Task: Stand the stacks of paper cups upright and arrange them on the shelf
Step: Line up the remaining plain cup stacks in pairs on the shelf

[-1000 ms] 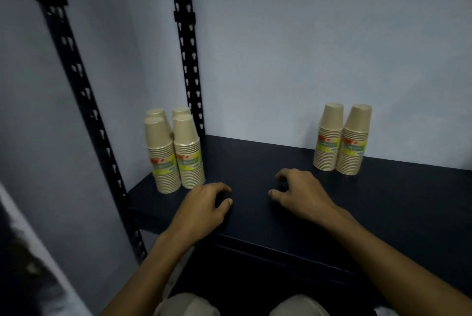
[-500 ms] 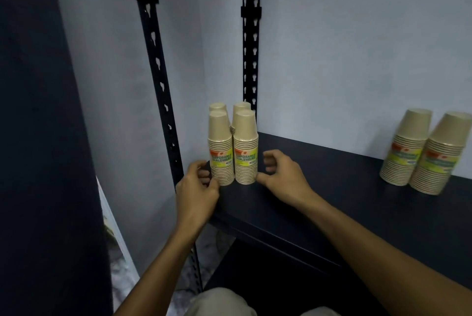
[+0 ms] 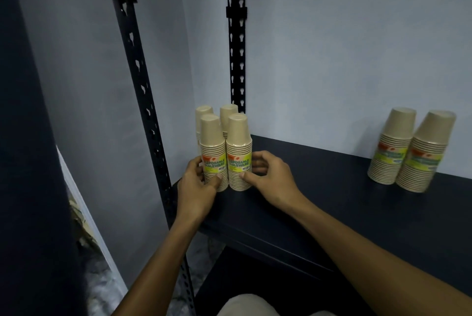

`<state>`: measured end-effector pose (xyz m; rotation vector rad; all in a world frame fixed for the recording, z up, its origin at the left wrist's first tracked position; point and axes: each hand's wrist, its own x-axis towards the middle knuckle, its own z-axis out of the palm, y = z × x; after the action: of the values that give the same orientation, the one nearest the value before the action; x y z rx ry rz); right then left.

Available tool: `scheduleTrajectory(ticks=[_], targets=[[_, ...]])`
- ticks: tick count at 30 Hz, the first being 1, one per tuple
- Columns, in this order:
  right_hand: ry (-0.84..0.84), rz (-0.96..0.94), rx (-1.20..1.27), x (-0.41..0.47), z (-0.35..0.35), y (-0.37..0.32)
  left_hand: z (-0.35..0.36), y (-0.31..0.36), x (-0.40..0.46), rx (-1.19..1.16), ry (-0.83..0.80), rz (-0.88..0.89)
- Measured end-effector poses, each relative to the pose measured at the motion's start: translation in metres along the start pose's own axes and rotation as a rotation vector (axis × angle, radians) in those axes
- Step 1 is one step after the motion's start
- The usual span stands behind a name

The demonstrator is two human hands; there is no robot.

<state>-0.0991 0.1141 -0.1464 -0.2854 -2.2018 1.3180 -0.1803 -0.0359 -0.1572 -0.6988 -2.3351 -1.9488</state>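
Several tan paper cup stacks stand upright, rims down, in the left back corner of the dark shelf [image 3: 319, 188]. My left hand [image 3: 196, 183] grips the front left stack [image 3: 213, 142], thumb on its front and fingers round its left side. My right hand [image 3: 268, 177] grips the front right stack [image 3: 238, 139], thumb on its lower front. Two more stacks stand behind them: the back left stack [image 3: 203, 111] and the back right stack [image 3: 227, 111]. At the right, a pair of stacks [image 3: 413, 147] stands upright near the wall.
Black slotted shelf uprights rise at the front left post [image 3: 138, 73] and the back post [image 3: 236, 47]. Pale walls close in the back and left side. A dark panel [image 3: 28, 162] fills the far left. A lower shelf [image 3: 268, 282] shows beneath.
My hands moved from the shelf's front edge to the left corner stacks and closed round the two front ones. My view has swung left.
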Motion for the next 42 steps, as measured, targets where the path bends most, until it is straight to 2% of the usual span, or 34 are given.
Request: scheduleTrajectory(ticks=[10,28,42], targets=[[0.056,0.020,-0.045,-0.031,-0.066,0.012,0.046,0.022,-0.017,-0.076,-0.189,0.018],[0.372,0.094,-0.167,-0.116,-0.211,0.044,0.192,0.070,-0.061,-0.129,-0.572,0.109],[0.491,0.134,-0.226,-0.135,-0.258,0.057,0.242,0.090,-0.058,-0.104,-0.744,0.236]])
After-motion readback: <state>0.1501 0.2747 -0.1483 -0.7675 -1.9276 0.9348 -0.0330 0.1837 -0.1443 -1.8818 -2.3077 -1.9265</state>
